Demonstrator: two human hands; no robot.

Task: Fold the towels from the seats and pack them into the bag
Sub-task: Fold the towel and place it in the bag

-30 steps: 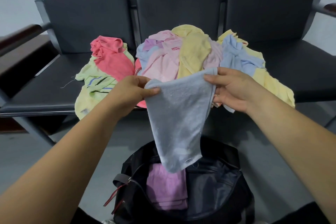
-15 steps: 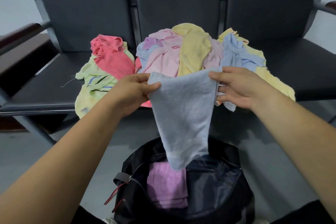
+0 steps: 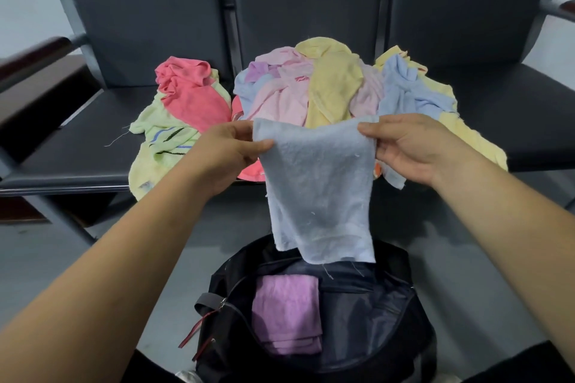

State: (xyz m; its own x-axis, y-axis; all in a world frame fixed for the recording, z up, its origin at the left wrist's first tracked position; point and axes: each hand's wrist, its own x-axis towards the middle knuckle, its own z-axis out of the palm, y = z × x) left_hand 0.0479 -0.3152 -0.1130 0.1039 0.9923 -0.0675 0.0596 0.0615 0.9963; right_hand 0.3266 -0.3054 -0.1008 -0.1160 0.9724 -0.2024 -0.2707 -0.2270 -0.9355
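Dark seats (image 3: pixel 93 134), pale blue towel (image 3: pixel 317 183) pinched between both hands, above bag (image 3: pixel 389 320)

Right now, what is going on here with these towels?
A person holds a pale blue towel up by its top corners, left hand and right hand each pinching one. It hangs over the open black bag on the floor, where a folded purple towel already lies. A heap of unfolded towels lies on the seats.
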